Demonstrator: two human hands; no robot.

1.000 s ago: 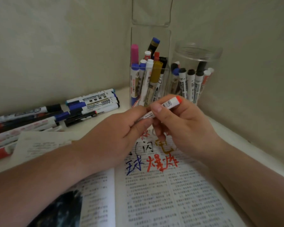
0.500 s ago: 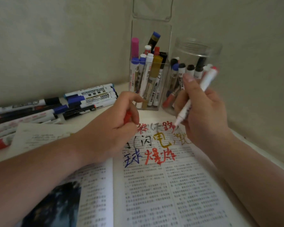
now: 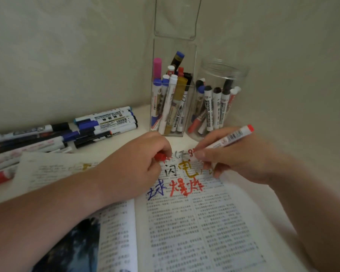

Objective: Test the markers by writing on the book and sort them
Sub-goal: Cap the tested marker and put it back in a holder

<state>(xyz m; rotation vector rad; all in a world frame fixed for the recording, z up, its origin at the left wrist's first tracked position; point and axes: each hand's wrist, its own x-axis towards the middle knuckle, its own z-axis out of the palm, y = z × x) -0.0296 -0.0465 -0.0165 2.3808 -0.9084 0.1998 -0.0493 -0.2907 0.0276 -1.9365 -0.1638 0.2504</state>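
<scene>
An open book (image 3: 204, 222) lies in front of me, its right page marked with blue, red, yellow and black handwriting near the top. My right hand (image 3: 236, 156) grips a white marker with a red end (image 3: 232, 136), tip down on the top of that page. My left hand (image 3: 137, 161) rests on the book and pinches the red cap (image 3: 159, 156). Uncapped, the marker's tip is hidden behind my fingers.
A tall clear square holder (image 3: 173, 89) and a round clear jar (image 3: 222, 95), both with several markers, stand in the corner against the walls. Several more markers (image 3: 98, 124) lie in a heap on the white table at the left.
The marker was pulled out of its cap; the cap stayed in my left hand. My right hand swung the marker up, then lowered its tip to the top of the right page.
</scene>
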